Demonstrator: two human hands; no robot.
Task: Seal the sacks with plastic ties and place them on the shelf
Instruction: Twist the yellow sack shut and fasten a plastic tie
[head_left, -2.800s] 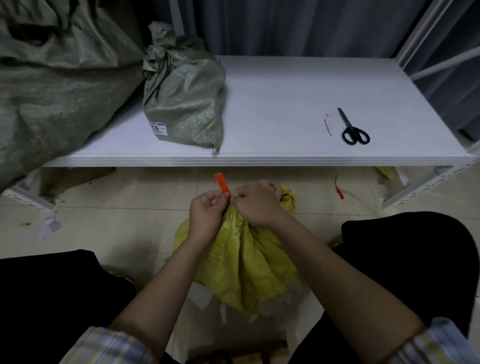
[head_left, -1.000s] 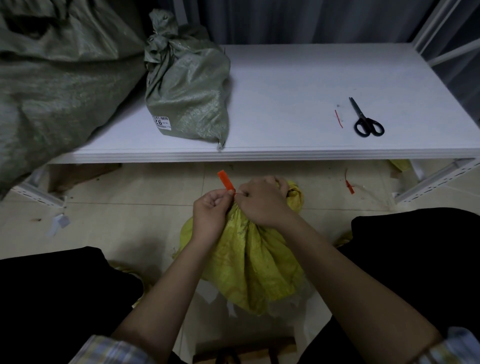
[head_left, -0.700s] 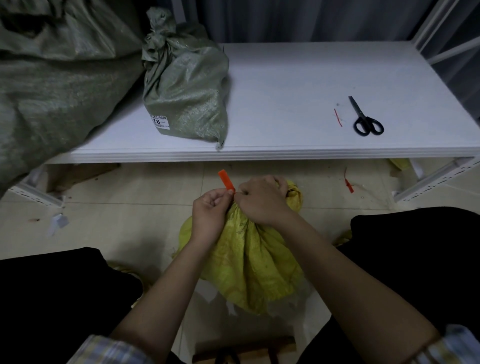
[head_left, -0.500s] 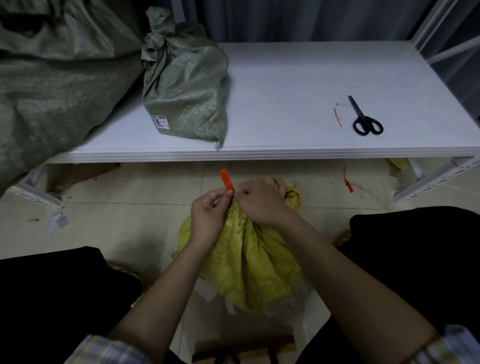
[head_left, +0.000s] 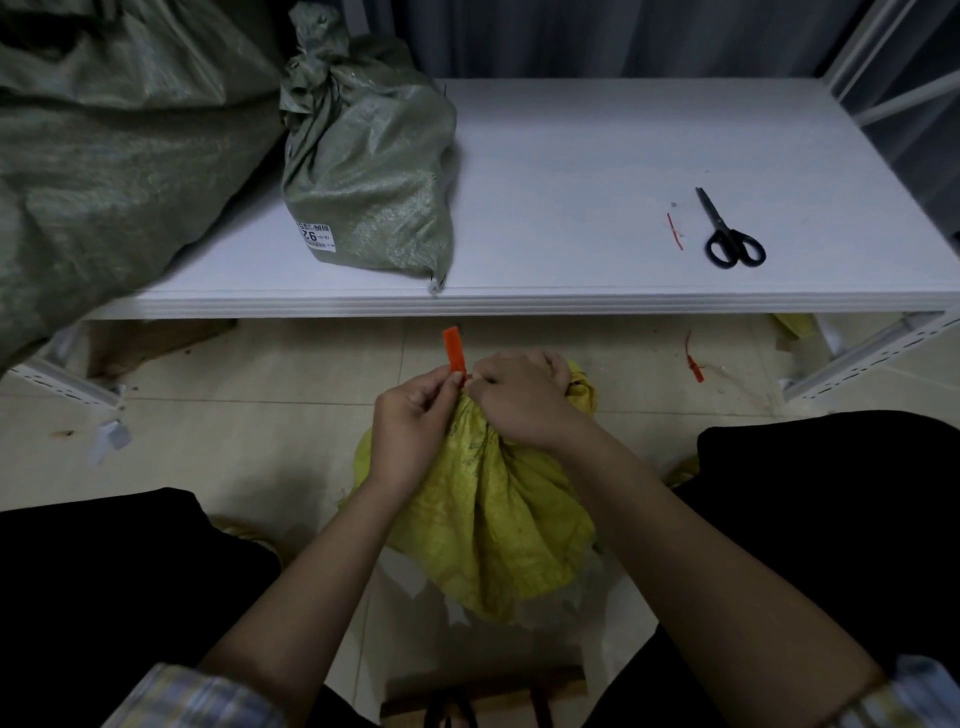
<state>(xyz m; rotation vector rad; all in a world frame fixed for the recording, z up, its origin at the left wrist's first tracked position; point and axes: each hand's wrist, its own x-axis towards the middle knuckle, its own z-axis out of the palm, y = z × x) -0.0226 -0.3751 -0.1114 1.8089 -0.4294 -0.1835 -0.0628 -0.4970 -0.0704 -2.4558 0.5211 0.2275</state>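
Note:
A yellow woven sack (head_left: 488, 525) stands on the floor between my knees, its neck bunched at the top. My right hand (head_left: 519, 402) grips that gathered neck. My left hand (head_left: 415, 421) pinches an orange plastic tie (head_left: 453, 349) at the neck, and the tie's flat tab sticks up above my fingers. On the white shelf (head_left: 597, 171) beyond, at its left, a tied green sack (head_left: 363, 171) with a white label sits upright. The tie's loop around the neck is hidden by my fingers.
Black scissors (head_left: 730, 236) and a thin red tie offcut (head_left: 674, 231) lie on the shelf's right part. A large green sack (head_left: 109, 140) slumps over the shelf's left end. Another red tie (head_left: 693, 364) lies on the tiled floor under the shelf's front edge.
Both hands stay at the yellow sack's neck with the orange tie. The view has shifted slightly; nothing else has moved.

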